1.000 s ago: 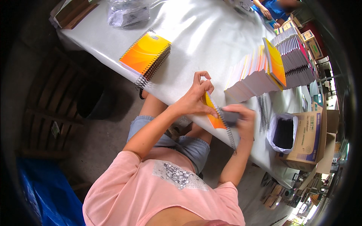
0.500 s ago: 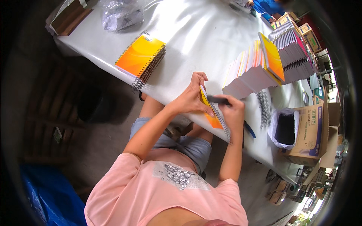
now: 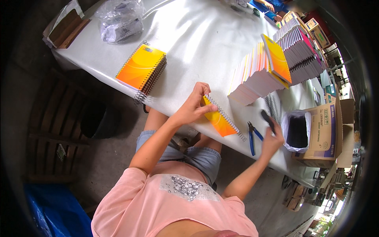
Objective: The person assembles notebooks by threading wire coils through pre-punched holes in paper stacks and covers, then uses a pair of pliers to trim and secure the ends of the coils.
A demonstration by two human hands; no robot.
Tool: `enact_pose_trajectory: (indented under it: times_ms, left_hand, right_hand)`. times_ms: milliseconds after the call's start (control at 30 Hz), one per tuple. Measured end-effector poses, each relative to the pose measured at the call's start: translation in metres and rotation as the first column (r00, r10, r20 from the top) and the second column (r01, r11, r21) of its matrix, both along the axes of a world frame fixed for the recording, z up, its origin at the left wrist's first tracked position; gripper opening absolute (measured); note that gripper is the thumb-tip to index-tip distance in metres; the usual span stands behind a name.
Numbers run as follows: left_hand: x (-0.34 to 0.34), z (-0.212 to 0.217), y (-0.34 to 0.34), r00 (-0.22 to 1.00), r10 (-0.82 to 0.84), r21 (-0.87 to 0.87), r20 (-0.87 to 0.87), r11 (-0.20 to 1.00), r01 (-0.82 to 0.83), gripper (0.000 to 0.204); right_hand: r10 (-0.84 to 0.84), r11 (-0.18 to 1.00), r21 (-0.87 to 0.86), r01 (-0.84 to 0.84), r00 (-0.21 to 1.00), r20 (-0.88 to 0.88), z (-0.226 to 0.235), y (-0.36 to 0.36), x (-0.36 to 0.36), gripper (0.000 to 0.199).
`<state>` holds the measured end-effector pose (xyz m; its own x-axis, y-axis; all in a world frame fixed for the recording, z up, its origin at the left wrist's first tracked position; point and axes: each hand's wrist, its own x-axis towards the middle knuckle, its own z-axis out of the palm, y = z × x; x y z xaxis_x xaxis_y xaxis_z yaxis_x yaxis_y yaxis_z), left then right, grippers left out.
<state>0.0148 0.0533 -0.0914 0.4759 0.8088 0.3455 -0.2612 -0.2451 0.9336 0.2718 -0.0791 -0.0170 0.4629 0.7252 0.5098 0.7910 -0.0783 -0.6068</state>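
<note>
My left hand (image 3: 196,106) pinches a yellow-orange spiral notebook (image 3: 222,125) near its upper end, thumb across the cover. The notebook stands tilted at the table's near edge, its wire coil facing right and a loose tail of coil past the lower end. Off to the right, my right hand (image 3: 273,141) is closed around a slim black tool (image 3: 267,121) whose exact kind I cannot make out. Blue-handled cutting pliers (image 3: 252,141) lie on the table between the notebook and my right hand. Beyond that hand are loose wire coils (image 3: 272,106).
Stacked spiral notebooks (image 3: 141,68) sit at the left. Tall stacks of unbound notebooks (image 3: 252,77) and bound ones (image 3: 294,47) stand right. A cardboard box (image 3: 321,130) with a lined opening is at the right edge. Clear plastic bag (image 3: 120,21) lies far left; another person's hand (image 3: 269,6) shows far back.
My right hand has moved away from the notebook's coil to the right with the black tool, uncovering the pliers. My left hand still holds the notebook, now turned to show more cover.
</note>
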Motion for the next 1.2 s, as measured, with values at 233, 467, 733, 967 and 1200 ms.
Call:
enact_pose_trajectory:
  times_ms: [233,467,733,967,1200]
  left_hand:
    - [-0.009,0.017,-0.016,0.956,0.08,-0.39,0.282,0.92,0.038,0.024]
    - [-0.012,0.049,-0.036,0.899,0.4,-0.406,0.175,0.862,-0.304,0.017]
    - [-0.017,0.048,-0.049,0.828,0.532,0.065,0.18,0.833,-0.549,0.019]
    - [-0.027,0.056,-0.05,0.806,0.567,0.112,0.172,0.801,-0.588,0.022]
    - [-0.031,0.051,-0.048,0.789,0.578,0.315,0.208,0.725,-0.613,0.024]
  right_hand:
    - [-0.414,0.726,-0.404,0.556,0.823,0.387,-0.033,-0.065,0.037,0.062]
    - [0.007,0.85,-0.46,0.257,0.867,0.498,-0.054,-0.042,-0.029,0.044]
    - [0.313,0.95,0.031,-0.312,0.949,-0.042,-0.002,-0.023,-0.131,0.034]
    - [0.395,0.918,-0.048,-0.393,0.904,0.161,0.03,-0.004,-0.164,0.035]
    - [0.53,0.795,-0.167,-0.583,0.802,-0.275,0.039,-0.004,-0.158,0.034]
